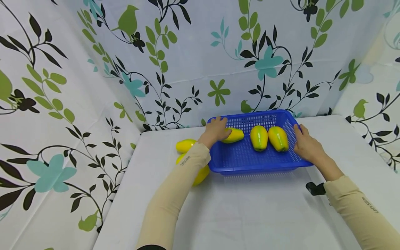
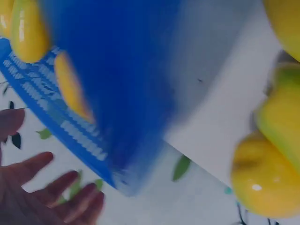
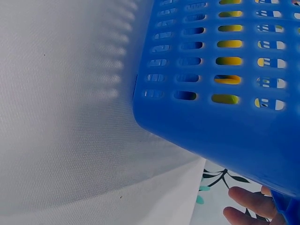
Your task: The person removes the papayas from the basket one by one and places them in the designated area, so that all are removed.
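Observation:
A blue plastic basket [image 1: 240,156] with slotted walls holds three glossy yellow-green fruits: a left one [image 1: 235,135], a middle one [image 1: 258,138] and a right one [image 1: 278,139]. My left hand [image 1: 215,132] is over the basket's left end, right beside the left fruit. In the left wrist view its fingers [image 2: 65,190] are spread with nothing between them. At the opposite end, my right hand [image 1: 307,146] grips the rim. Fingers of the right hand [image 3: 253,204] show around the basket's lower corner in the right wrist view.
More yellow fruits lie on the white table left of the basket, one at the back [image 1: 185,146] and another in front [image 1: 201,175], partly behind my left sleeve [image 1: 175,187]. Behind the table hangs a patterned cloth [image 1: 193,80].

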The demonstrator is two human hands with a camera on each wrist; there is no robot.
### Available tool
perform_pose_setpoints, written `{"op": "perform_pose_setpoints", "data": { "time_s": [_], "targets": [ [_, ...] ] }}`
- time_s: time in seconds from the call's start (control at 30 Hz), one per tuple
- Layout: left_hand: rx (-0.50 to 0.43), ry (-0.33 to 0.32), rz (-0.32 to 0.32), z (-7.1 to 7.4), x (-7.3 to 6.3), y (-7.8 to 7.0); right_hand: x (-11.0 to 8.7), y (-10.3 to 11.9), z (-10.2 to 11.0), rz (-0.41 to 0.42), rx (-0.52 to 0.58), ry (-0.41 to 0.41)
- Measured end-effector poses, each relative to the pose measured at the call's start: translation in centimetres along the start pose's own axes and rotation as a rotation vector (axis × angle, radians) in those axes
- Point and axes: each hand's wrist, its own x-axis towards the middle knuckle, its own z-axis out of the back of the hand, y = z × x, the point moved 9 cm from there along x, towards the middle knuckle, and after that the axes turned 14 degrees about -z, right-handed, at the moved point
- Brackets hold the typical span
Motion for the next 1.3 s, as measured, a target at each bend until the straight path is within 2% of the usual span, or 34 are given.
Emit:
{"op": "perform_pose_setpoints", "data": {
  "time_s": [0.17, 0.27, 0.33, 0.5, 0.57, 0.73, 0.9, 0.97, 1.1, 1.2, 1.3],
  "targets": [
    [-0.009, 0.036, -0.024, 1.1, 0.7, -1.7, 0.0, -0.1, 0.1, -0.002, 0.001, -0.001],
    [-0.006, 0.048, -0.012, 1.2, 1.1, -2.2, -0.2, -0.1, 0.0, 0.008, 0.008, -0.018],
    [-0.013, 0.067, -0.001, 0.8, 1.3, -2.4, -0.5, -0.1, -0.2, 0.016, 0.011, -0.030],
    [-0.100, 0.160, 0.037, -1.4, 1.4, -2.6, -1.2, -0.5, -1.1, 0.020, 0.015, -0.028],
    [-0.112, 0.177, 0.060, -2.0, 1.5, -2.6, -1.3, -0.6, -1.3, 0.021, 0.018, -0.027],
    [-0.100, 0.157, 0.094, -2.4, 1.8, -2.4, -1.0, -0.1, -0.6, 0.034, 0.010, -0.057],
    [-0.198, 0.158, 0.129, -3.4, 1.3, -2.4, -0.7, 0.2, -0.1, 0.039, 0.006, -0.056],
    [-0.247, 0.168, 0.114, -4.0, 1.1, -2.7, -0.9, 0.1, -0.1, 0.034, 0.004, -0.051],
    [-0.297, 0.226, 0.059, -5.3, 1.1, -3.3, -1.1, 0.1, 0.0, 0.027, 0.003, -0.050],
    [-0.297, 0.263, 0.035, -6.0, 1.2, -3.4, -1.0, 0.3, 0.0, 0.035, 0.006, -0.054],
    [-0.285, 0.269, 0.009, -6.1, 1.4, -3.5, -0.9, 0.5, 0.0, 0.039, 0.006, -0.051]
  ]
}}
